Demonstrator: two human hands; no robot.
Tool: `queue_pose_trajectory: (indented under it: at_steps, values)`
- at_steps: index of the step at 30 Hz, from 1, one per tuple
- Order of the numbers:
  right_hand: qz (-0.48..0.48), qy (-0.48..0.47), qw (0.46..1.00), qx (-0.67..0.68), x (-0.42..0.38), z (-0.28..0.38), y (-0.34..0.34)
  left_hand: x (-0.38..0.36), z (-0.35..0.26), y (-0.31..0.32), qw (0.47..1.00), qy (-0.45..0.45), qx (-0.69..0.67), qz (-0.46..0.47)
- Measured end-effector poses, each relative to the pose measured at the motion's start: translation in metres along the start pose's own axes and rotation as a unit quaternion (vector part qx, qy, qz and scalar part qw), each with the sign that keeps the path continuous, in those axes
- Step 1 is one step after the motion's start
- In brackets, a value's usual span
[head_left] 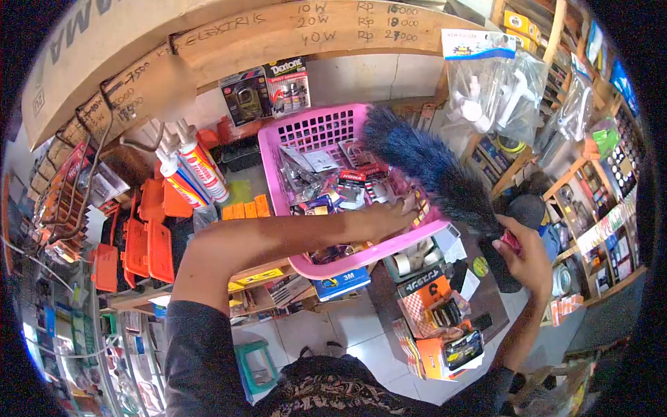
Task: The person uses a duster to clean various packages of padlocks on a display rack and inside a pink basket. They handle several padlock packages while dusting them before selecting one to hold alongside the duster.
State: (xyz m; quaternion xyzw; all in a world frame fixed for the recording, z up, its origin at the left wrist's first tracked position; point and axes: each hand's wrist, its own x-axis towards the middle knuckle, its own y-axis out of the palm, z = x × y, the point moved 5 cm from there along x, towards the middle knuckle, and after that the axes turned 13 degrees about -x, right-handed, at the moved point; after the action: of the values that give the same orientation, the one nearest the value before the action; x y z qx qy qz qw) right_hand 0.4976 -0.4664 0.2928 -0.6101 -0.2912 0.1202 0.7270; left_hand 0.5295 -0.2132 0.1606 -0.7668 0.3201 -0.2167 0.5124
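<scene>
My right hand (524,254) is wrapped round the pink handle of a feather duster (431,160). The duster's fluffy dark blue-black head slants up and left, over the right side of a pink plastic basket (313,128). My left hand (392,217) reaches across the basket's near rim, fingers stretched over the goods at its right end, partly out of sight among them. Small packaged hardware fills the basket, including a red-and-white carded pack (352,176) and clear bags with metal parts (299,174).
Sealant tubes (203,170) and orange cases (147,240) stand left of the basket. Below it lie a blue 3M box (342,283) and a phone (463,349) on orange boxes. Bagged taps (479,97) hang at upper right, near crowded shelves. A wooden beam (264,35) with handwritten prices crosses above.
</scene>
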Motion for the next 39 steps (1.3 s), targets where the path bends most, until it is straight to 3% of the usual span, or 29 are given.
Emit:
queue_pose_trajectory:
  at_steps: [3, 4, 5, 8, 9, 11, 13, 16, 17, 18, 19, 21, 22, 23, 25, 27, 28, 29, 30, 31, 32, 33, 35, 36, 37, 39]
  values:
    - [-0.023, 0.009, 1.000, 0.012, -0.006, -0.006, 0.000, -0.004, 0.014, 0.005, 0.997, -0.052, -0.061, 0.015]
    - [-0.064, -0.008, 0.998, 0.012, -0.008, -0.012, 0.002, -0.004, 0.024, 0.006, 0.989, -0.089, -0.106, -0.054]
    - [-0.106, -0.027, 0.994, 0.013, -0.010, -0.014, 0.002, -0.006, 0.033, 0.011, 0.989, -0.088, -0.103, -0.051]
    - [-0.088, 0.029, 0.993, 0.069, -0.013, -0.018, 0.004, -0.017, 0.060, -0.005, 0.966, -0.065, -0.179, -0.173]
    - [-0.094, 0.027, 0.993, 0.069, -0.014, -0.018, 0.003, -0.020, 0.061, -0.010, 0.967, -0.064, -0.173, -0.176]
    - [-0.078, 0.056, 0.991, 0.094, -0.016, -0.022, 0.009, -0.030, 0.074, -0.010, 0.912, -0.139, -0.351, -0.162]
    - [-0.082, 0.045, 0.990, 0.101, -0.019, -0.020, 0.009, -0.045, 0.069, -0.030, 0.903, -0.188, -0.350, -0.164]
    - [-0.091, 0.027, 0.988, 0.123, -0.024, -0.020, 0.019, -0.070, 0.044, -0.067, 0.768, -0.219, -0.559, -0.221]
    - [-0.095, 0.016, 0.987, 0.132, -0.025, -0.020, 0.021, -0.078, 0.047, -0.073, 0.737, -0.173, -0.604, -0.250]
    - [-0.019, 0.083, 0.981, 0.175, -0.027, -0.019, 0.021, -0.091, 0.040, -0.080, 0.708, -0.146, -0.637, -0.268]
    - [-0.019, 0.077, 0.982, 0.174, -0.030, -0.017, 0.021, -0.105, 0.028, -0.088, 0.678, -0.117, -0.667, -0.284]
    - [-0.041, 0.093, 0.975, 0.197, -0.041, -0.014, 0.028, -0.141, 0.001, -0.093, 0.611, -0.079, -0.709, -0.344]
    - [-0.121, 0.062, 0.974, 0.182, -0.051, -0.019, 0.039, -0.159, -0.010, -0.090, 0.602, -0.079, -0.703, -0.369]
    - [-0.123, 0.051, 0.974, 0.186, -0.057, -0.014, 0.045, -0.178, -0.022, -0.084, 0.578, -0.053, -0.714, -0.392]
    - [-0.063, 0.064, 0.909, 0.407, -0.062, -0.007, 0.065, -0.217, -0.037, -0.058, 0.529, -0.062, -0.735, -0.420]
    - [0.023, 0.034, 0.893, 0.448, -0.070, -0.009, 0.098, -0.246, -0.063, -0.034, 0.454, 0.019, -0.776, -0.437]
    - [0.034, 0.076, 0.857, 0.509, -0.082, 0.002, 0.109, -0.257, -0.078, -0.025, 0.419, 0.065, -0.794, -0.436]
    - [0.096, 0.020, 0.851, 0.517, -0.079, 0.011, 0.121, -0.273, -0.081, -0.006, 0.419, 0.074, -0.798, -0.427]
    - [0.037, -0.008, 0.880, 0.473, -0.084, 0.000, 0.155, -0.288, -0.091, 0.004, 0.412, 0.060, -0.786, -0.458]
    - [0.201, 0.065, 0.822, 0.529, -0.092, 0.025, 0.152, -0.303, -0.105, 0.014, 0.402, 0.045, -0.772, -0.490]
    - [0.205, 0.025, 0.833, 0.513, -0.090, 0.041, 0.158, -0.319, -0.117, 0.027, 0.372, 0.013, -0.755, -0.539]
    - [0.208, -0.015, 0.842, 0.498, -0.091, 0.055, 0.173, -0.336, -0.115, 0.052, 0.406, 0.037, -0.752, -0.518]
    - [0.200, -0.051, 0.802, 0.560, -0.094, 0.083, 0.216, -0.356, -0.130, 0.082, 0.326, 0.047, -0.745, -0.580]
    - [0.284, -0.048, 0.728, 0.622, -0.087, 0.147, 0.173, -0.370, -0.136, 0.096, 0.341, 0.021, -0.726, -0.597]
    - [0.292, -0.065, 0.712, 0.636, -0.092, 0.162, 0.184, -0.381, -0.138, 0.115, 0.302, 0.004, -0.717, -0.629]
    - [0.328, -0.107, 0.615, 0.709, -0.095, 0.207, 0.201, -0.405, -0.141, 0.152, 0.330, -0.054, -0.667, -0.665]
